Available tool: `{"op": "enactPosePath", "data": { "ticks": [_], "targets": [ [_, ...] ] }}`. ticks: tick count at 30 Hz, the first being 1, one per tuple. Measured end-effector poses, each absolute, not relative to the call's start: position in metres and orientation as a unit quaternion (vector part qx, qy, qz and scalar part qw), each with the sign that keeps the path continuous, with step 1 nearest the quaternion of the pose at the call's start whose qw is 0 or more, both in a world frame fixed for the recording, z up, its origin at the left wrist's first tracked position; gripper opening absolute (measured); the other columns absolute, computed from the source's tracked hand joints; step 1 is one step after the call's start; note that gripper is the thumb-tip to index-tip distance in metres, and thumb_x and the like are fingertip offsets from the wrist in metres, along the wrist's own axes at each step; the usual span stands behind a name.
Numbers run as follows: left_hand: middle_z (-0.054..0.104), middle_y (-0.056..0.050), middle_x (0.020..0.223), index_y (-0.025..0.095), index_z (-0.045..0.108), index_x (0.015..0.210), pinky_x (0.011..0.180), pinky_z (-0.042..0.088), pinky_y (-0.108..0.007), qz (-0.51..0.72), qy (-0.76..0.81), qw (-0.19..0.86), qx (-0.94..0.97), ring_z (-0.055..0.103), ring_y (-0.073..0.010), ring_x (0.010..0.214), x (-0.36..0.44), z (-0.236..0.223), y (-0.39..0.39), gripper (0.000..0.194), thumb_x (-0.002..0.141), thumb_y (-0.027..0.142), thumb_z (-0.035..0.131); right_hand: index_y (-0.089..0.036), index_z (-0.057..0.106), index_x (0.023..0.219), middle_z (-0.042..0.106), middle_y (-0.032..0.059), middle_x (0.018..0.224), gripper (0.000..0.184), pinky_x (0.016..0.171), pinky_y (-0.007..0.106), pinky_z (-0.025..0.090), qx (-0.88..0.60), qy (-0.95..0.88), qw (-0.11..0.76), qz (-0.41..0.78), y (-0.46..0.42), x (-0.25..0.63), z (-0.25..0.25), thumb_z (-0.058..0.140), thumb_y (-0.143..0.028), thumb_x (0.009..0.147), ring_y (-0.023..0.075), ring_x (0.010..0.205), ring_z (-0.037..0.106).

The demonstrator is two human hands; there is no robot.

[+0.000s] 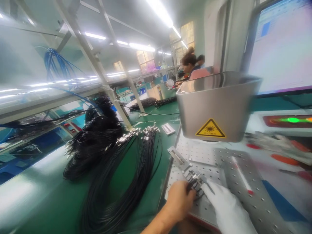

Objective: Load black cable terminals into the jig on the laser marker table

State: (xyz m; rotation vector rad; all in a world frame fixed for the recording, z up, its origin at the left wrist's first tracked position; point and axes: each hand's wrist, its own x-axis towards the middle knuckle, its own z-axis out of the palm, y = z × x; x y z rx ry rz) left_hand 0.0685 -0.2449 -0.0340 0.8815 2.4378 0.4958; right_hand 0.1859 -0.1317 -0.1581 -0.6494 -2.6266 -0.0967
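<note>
Where both hands meet: left hand (179, 198) fingers curled on black cable ends (195, 185), gloved right hand (225, 208) fingers touching them.

Bench mat (60, 195): plain dark green with a pale glare patch. Cable bundle (117, 169): black, with silver metal ends. Perforated plate (219, 162): pale grey, dotted with a regular grid of small dark holes. Machine housing (216, 107): brushed silver grey. Warning sticker (210, 128): yellow triangle, black border, black starburst symbol. Left hand (179, 200): bare. Right hand (225, 208): covered by a white glove. Connectors (196, 185) between the hands: black and silver. Pen (241, 175): white with red tip. Indicator light (292, 120): bright green on a dark red panel. Screen (282, 45): whitish with pale blue areas. Overhead wires (56, 65): blue.
</note>
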Motion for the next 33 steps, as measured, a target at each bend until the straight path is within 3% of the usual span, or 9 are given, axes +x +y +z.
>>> {"op": "enactPosePath", "data": {
  "ticks": [5, 11, 18, 26, 33],
  "targets": [
    [0.071, -0.012, 0.098, 0.016, 0.068, 0.092, 0.073, 0.032, -0.033, 0.129, 0.894, 0.245, 0.353, 0.062, -0.0261, 0.095, 0.070, -0.033, -0.242, 0.024, 0.094, 0.027, 0.047, -0.033, 0.071, 0.112, 0.065, 0.0035, 0.123, 0.055, 0.077, 0.027, 0.054, -0.249, -0.941, 0.226, -0.029, -0.135, 0.178, -0.166, 0.058, 0.005, 0.073, 0.0232, 0.105, 0.063],
    [0.070, -0.010, 0.097, 0.016, 0.067, 0.094, 0.072, 0.032, -0.032, 0.121, 0.900, 0.241, 0.343, 0.062, -0.0226, 0.091, 0.071, -0.036, -0.238, 0.025, 0.097, 0.025, 0.044, -0.027, 0.075, 0.104, 0.071, 0.0074, 0.094, 0.026, 0.063, 0.024, 0.053, -0.345, -0.906, 0.243, 0.035, -0.138, 0.166, -0.156, 0.054, -0.017, 0.093, 0.0183, 0.071, 0.067],
    [0.068, -0.006, 0.092, 0.017, 0.067, 0.095, 0.071, 0.031, -0.030, 0.107, 0.920, 0.244, 0.287, 0.059, -0.0203, 0.088, 0.078, -0.035, -0.232, 0.022, 0.096, 0.025, 0.048, -0.024, 0.074, 0.102, 0.070, 0.0096, 0.098, 0.022, 0.067, 0.028, 0.054, -0.422, -0.866, 0.252, 0.096, -0.148, 0.154, -0.153, 0.055, -0.021, 0.092, 0.0218, 0.077, 0.067],
    [0.068, -0.005, 0.087, 0.018, 0.063, 0.084, 0.068, 0.027, -0.030, 0.119, 0.925, 0.228, 0.279, 0.056, -0.0182, 0.082, 0.081, -0.037, -0.230, 0.021, 0.096, 0.024, 0.047, -0.023, 0.073, 0.101, 0.069, 0.0077, 0.087, 0.025, 0.060, 0.025, 0.049, -0.380, -0.873, 0.279, 0.125, -0.139, 0.158, -0.161, 0.050, -0.026, 0.095, 0.0181, 0.066, 0.064],
    [0.069, -0.006, 0.091, 0.019, 0.062, 0.085, 0.070, 0.029, -0.030, 0.128, 0.923, 0.229, 0.280, 0.058, -0.0194, 0.085, 0.087, -0.037, -0.229, 0.020, 0.096, 0.025, 0.046, -0.023, 0.073, 0.100, 0.069, 0.0075, 0.089, 0.025, 0.062, 0.027, 0.050, -0.408, -0.861, 0.272, 0.132, -0.144, 0.158, -0.154, 0.050, -0.026, 0.094, 0.0196, 0.070, 0.064]
  ]
}}
